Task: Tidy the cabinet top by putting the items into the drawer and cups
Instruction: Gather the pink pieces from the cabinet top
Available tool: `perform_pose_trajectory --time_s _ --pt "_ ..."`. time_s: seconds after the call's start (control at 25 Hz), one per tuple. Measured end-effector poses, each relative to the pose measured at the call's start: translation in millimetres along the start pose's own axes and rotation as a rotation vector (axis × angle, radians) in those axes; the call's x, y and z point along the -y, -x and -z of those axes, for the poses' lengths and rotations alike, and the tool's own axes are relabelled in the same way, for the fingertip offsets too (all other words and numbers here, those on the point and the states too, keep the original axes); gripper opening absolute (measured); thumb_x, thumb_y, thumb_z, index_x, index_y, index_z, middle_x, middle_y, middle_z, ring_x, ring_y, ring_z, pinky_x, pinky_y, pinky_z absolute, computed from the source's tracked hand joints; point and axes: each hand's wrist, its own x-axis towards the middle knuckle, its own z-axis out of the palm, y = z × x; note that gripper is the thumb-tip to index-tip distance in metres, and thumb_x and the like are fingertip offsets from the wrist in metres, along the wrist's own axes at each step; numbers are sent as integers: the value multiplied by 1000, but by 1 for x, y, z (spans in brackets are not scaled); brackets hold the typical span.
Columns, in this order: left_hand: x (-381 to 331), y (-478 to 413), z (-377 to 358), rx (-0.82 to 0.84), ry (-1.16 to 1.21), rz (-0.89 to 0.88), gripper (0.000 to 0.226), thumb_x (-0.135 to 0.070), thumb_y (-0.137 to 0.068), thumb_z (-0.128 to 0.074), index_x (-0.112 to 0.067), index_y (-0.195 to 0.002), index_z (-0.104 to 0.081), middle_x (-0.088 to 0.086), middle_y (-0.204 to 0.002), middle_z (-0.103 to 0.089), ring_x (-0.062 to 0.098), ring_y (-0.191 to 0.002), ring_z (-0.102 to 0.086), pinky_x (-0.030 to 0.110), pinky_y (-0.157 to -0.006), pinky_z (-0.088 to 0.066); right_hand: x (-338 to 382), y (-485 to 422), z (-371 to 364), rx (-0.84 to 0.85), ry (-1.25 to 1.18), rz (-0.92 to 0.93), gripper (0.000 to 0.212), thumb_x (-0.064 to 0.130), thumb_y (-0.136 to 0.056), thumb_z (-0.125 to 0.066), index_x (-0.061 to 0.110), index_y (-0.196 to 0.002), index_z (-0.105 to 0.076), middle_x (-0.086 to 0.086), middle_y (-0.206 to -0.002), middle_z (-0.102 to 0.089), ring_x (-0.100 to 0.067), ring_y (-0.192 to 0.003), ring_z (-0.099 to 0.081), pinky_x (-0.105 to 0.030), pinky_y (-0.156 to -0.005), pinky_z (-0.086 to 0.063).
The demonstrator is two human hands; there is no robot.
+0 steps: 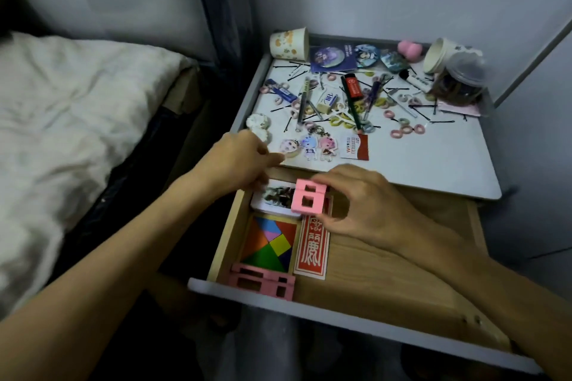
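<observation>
Right grip (pixel 365 204): closed on the pink cut-out piece (pixel 309 199), thumb underneath, fingertips along its top edge. The piece sits at the left end of the grip, clear of the palm, its two square openings facing up. It is held over the back left part of the open drawer (pixel 387 272), above a white card box (pixel 274 198) and the top end of a red packet (pixel 311 249).

Left grip (pixel 244 161): fingers curled at the front edge of the bench (pixel 433 158), one fingertip just beside the leftmost character keychain (pixel 289 147). Cannot tell whether it holds anything.

Drawer contents, left side: coloured tangram (pixel 269 244), with a second pink piece (pixel 263 283) at the front rim.

Bench: hairpins, hair ties and pens scattered. Patterned cup (pixel 289 43) on its side at the back left; white cup (pixel 438 54) and clear jar (pixel 461 83), both tipped over, at the back right.
</observation>
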Motion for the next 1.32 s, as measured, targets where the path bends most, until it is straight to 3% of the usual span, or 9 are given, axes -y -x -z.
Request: perform_pose_trajectory --time_s 0.08,0.16,0.24,0.36,0.48,0.6,0.76,1.08,1.32 --pt "26 1 1 -188 -502 67 42 -53 -90 -57 -12 -95 -66 12 -98 -70 32 -87 -68 35 -72 -54 10 1 -31 133 -41 52 56 39 -77 -74 15 -126 -61 3 -106 -63 -4 -92 -54 -26 -79 -53" --pt "42 2 -5 -135 -603 151 35 -47 -92 -58 -12 -94 -60 14 -104 -65 34 -95 -63 35 -71 -46 18 2 -67 261 -63 80 50 42 -79 -72 20 -123 -62 7 -105 -61 -1 -92 -52 -24 -82 -52" --pt "50 -3 -15 -33 -572 162 25 -36 -93 -58 -12 -88 -54 13 -103 -64 33 -93 -63 36 -70 -46 22 0 -94 362 -80 78 43 41 -82 -71 21 -119 -63 7 -106 -59 -4 -94 -53 -25 -84 -52" --pt "57 -17 -26 35 -473 156 14 -16 -94 -51 -9 -82 -52 14 -95 -67 30 -82 -68 39 -70 -58 25 -6 -120 475 -87 76 36 39 -84 -68 20 -114 -63 5 -108 -56 -8 -96 -55 -29 -85 -54" --pt "58 -23 -31 43 -488 108 16 -7 -93 -48 -9 -78 -53 16 -94 -66 30 -83 -69 42 -75 -60 32 -12 -131 513 -47 124 36 36 -88 -65 18 -118 -61 1 -113 -57 -12 -99 -57 -31 -86 -54" --pt "59 -24 -31 57 -537 52 28 -1 -93 -47 -13 -68 -41 12 -83 -57 31 -87 -67 39 -77 -59 36 -13 -136 567 58 227 42 27 -92 -60 13 -131 -54 -7 -126 -55 -21 -114 -54 -36 -98 -48" --pt "60 -26 -30 85 -568 13 33 2 -91 -48 -14 -64 -37 5 -65 -42 30 -83 -67 38 -74 -58 34 -13 -146 589 155 299 43 11 -95 -54 10 -137 -48 -12 -130 -54 -29 -122 -51 -40 -101 -46" --pt "62 -28 -30 90 -582 -10 33 3 -91 -51 -13 -65 -38 5 -65 -43 29 -81 -67 39 -75 -59 32 -15 -149 547 31 195 45 31 -91 -65 15 -131 -56 -6 -121 -59 -21 -112 -57 -34 -95 -49" --pt "64 -30 -31 101 -566 1 27 1 -91 -52 -13 -69 -43 4 -67 -44 28 -80 -67 40 -76 -60 34 -18 -156 533 -26 174 39 24 -91 -64 14 -128 -58 -6 -120 -59 -20 -108 -59 -23 -85 -43"
